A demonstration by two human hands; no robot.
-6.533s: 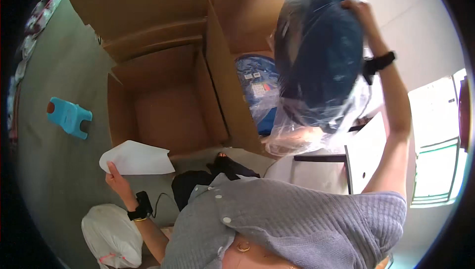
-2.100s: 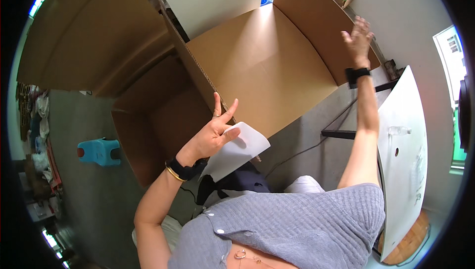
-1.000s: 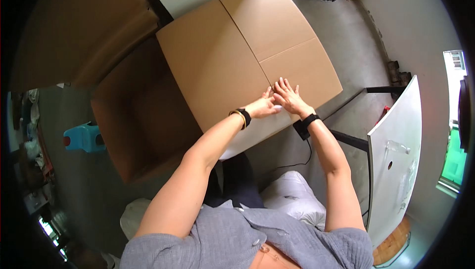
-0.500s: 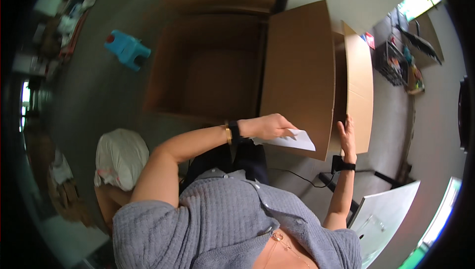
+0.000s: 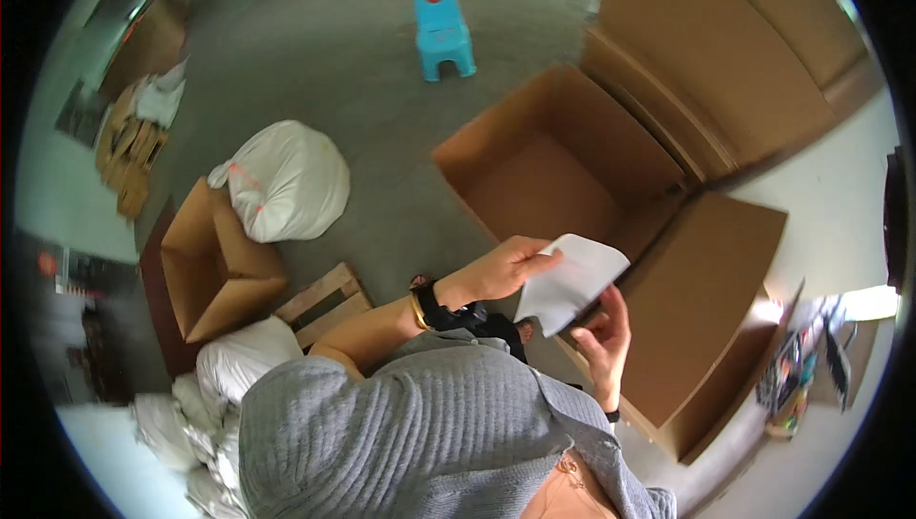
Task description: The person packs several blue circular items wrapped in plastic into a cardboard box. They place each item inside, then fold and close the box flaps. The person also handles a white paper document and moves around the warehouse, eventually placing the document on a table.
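White paper (image 5: 577,276), perhaps several sheets, is pinched at its left edge in my left hand (image 5: 504,269). My right hand (image 5: 605,340) is raised at the paper's right edge with thumb and fingers apart. It holds nothing that I can see, and whether its fingertips touch the paper is unclear. Just beyond my hands, a large cardboard box (image 5: 534,176) stands with its top open and its inside in shadow. Right of my right hand is another big cardboard carton (image 5: 701,300) with a broad flap.
A blue plastic stool (image 5: 444,37) stands on the far floor. On the left are a stuffed white sack (image 5: 291,180), a smaller open carton (image 5: 205,261), a wooden pallet (image 5: 329,304) and several white bags (image 5: 181,424). Tall cardboard panels (image 5: 725,32) rise at the far right.
My view has swung left. My right hand has left the carton's edge flap and come beside the paper. My left hand still grips the paper, now turned with its broad face visible.
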